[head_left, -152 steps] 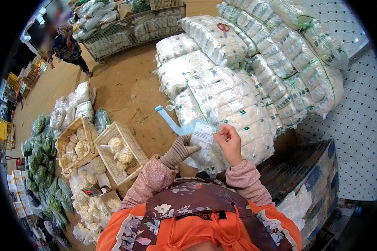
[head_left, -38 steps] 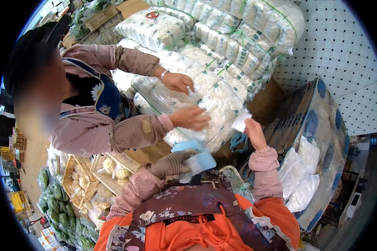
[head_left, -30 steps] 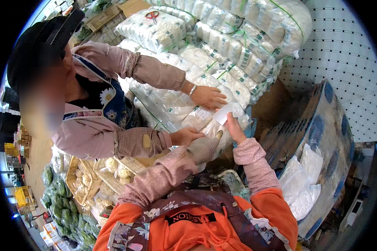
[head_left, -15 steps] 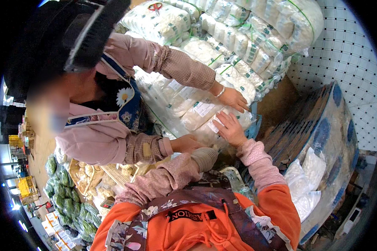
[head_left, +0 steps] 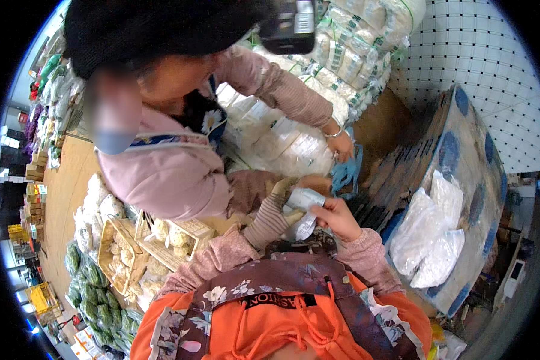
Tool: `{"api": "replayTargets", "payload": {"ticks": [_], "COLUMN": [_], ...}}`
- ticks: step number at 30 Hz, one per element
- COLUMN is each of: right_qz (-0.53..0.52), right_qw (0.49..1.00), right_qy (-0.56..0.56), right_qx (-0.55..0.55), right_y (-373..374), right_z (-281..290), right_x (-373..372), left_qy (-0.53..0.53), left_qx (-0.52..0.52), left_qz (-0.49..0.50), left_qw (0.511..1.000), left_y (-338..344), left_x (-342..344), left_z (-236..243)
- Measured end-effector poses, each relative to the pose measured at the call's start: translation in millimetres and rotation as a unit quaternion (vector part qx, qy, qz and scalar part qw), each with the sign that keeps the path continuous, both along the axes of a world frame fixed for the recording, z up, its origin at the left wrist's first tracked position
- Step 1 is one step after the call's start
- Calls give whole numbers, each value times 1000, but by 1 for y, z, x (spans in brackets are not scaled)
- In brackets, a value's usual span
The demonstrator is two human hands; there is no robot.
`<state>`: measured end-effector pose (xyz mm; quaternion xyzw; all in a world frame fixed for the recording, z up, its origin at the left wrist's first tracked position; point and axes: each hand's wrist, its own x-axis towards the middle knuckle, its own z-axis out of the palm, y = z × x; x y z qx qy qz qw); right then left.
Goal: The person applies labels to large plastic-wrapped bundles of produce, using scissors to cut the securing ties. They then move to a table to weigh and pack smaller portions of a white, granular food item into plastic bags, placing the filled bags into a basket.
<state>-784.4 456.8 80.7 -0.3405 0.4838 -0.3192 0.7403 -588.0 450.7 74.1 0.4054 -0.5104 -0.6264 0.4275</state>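
My left hand (head_left: 270, 219), in a striped glove, holds pale label sheets (head_left: 305, 199) low in front of my chest. My right hand (head_left: 336, 219) pinches the edge of the same sheets. Just beyond, a co-worker leans in from the left; their nearer hand (head_left: 312, 183) is blurred and partly hidden behind my left hand and the sheets, and their farther hand (head_left: 342, 144) reaches down by blue plastic strapping (head_left: 349, 171). Behind their arms lie stacked clear-wrapped white bundles (head_left: 300, 147) with paper labels on them.
A slanted grey board with blue patches (head_left: 480, 198) on my right bears white bags (head_left: 426, 234), beside a tiled surface (head_left: 474, 72). At left are plastic crates (head_left: 114, 246) of pale produce and bagged greens (head_left: 96, 300). The co-worker's head (head_left: 162, 42) fills the upper left.
My right hand has come back from pressing a label on the bundle and now grips the sheets with my left. The co-worker has leaned farther in, blocking more of the stack.
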Motion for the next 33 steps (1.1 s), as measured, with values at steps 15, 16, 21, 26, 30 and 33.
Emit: {"api": "replayTargets", "payload": {"ticks": [15, 16, 21, 26, 30, 33], "right_qz": [-68, -14, 131, -61, -24, -43], "right_qw": [692, 691, 951, 996, 798, 659], "right_qy": [431, 449, 211, 53, 374, 389], "right_qx": [-575, -566, -182, -42, -472, -642], "right_y": [81, 84, 79, 43, -45, -105], "right_z": [58, 69, 39, -42, -31, -25], "right_x": [33, 41, -13, -85, -21, 23], "left_qy": [-38, -77, -92, -42, -188, -160], "left_qx": [103, 54, -33, 139, 80, 50], "left_qz": [-203, -209, -350, -352, -300, -290], "left_qw": [973, 973, 932, 925, 932, 942], "left_y": [76, 76, 66, 49, 37, 26], "left_x": [33, 31, 39, 45, 42, 32], "left_z": [4, 1, 11, 2, 16, 21]}}
